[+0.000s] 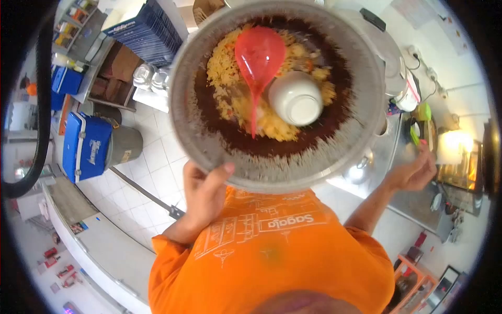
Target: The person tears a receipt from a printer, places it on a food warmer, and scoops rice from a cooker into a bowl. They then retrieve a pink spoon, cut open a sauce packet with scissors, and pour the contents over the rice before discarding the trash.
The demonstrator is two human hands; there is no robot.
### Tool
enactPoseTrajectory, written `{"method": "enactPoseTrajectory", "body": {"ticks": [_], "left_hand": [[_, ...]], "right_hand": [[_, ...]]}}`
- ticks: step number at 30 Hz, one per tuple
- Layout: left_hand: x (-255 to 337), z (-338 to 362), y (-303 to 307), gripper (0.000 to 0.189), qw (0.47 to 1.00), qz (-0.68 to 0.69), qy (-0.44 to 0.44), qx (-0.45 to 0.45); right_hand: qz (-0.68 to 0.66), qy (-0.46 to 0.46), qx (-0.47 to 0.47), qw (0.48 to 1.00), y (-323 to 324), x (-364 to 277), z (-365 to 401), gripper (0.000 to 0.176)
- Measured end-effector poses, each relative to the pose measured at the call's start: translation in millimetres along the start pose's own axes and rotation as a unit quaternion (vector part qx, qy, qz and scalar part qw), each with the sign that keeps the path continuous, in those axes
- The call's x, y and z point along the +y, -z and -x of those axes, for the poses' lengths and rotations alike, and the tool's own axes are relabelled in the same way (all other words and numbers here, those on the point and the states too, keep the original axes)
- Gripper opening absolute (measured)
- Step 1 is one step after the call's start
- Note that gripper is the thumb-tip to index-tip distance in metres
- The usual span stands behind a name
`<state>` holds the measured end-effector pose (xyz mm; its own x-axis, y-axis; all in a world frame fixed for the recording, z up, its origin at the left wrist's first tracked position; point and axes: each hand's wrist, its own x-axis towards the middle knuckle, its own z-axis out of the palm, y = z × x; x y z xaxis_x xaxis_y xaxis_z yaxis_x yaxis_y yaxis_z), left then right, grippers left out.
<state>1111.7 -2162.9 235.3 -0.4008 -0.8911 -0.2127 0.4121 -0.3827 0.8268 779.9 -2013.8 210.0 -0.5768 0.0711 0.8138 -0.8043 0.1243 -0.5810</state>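
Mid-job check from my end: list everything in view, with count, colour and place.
Pan: one, grey, front centre
Rice-like food: one batch, yellow, in the pan
Spoon: one, red, on the food
Bowl: one, white, upside down on the food
Cooler box: one, blue, left
Bin: at least one, grey, beside the cooler box
Stack: one, dark blue, upper left
Counter: one, grey, right
Smaller background items: too blurred to count
Shirt: one, orange, bottom centre
Left hand: one, gripping the pan's rim
Right hand: one, raised, right; grip unclear
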Motion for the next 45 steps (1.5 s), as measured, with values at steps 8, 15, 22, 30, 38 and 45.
{"method": "enactPoseTrajectory", "body": {"ticks": [8,15,22,30,38,45], "left_hand": [[-75.8,-50.7,43.3,0.032,0.991,-0.13,-0.02,-0.023],[-91.3,-69.4,61.5,0.026,0.996,-0.08,0.042,-0.016],[-100.6,-76.8,57.5,0.025,0.992,-0.09,0.086,-0.006],[-137.9,-80.2,44.4,0.035,0.988,-0.126,0.085,-0.037],[-173.0,-66.5,17.5,0.044,0.981,-0.151,0.12,-0.033],[-196.3,-47.8,-15.2,0.045,0.982,-0.16,0.102,-0.005]], "right_hand": [[0.318,0.294,-0.543,0.719,-128.8,-97.7,115.4,0.059],[0.285,0.155,-0.607,0.725,-126.8,-104.3,126.1,0.072],[0.102,-0.017,-0.574,0.812,-78.8,-72.8,100.7,0.077],[-0.011,-0.094,-0.349,0.932,-40.1,-46.3,121.3,0.075],[0.183,0.005,-0.463,0.867,-1.3,-24.8,111.8,0.072],[0.152,0.049,-0.5,0.851,9.4,5.5,97.3,0.071]]}}
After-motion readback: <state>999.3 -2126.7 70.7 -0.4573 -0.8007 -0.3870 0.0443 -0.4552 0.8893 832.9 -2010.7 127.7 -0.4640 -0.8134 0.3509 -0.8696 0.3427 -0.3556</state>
